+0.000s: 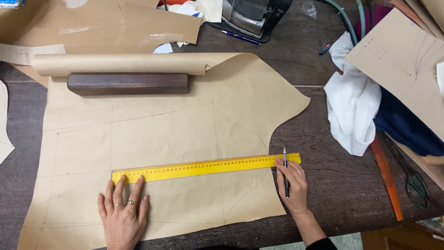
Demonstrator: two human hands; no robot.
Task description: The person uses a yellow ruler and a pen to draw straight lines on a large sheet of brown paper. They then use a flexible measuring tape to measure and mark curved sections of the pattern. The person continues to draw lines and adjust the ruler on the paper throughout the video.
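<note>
Left hand (pixel 122 210) spread flat, pinning ruler (pixel 206 167) on paper (pixel 162 139) against slip. Right hand (pixel 292 184) pinching pen (pixel 286 172), tip at ruler's edge. Wood block (pixel 128 84) weighting the roll.

Dark wooden table (pixel 342 185) carries brown pattern paper (pixel 162 139).
</note>
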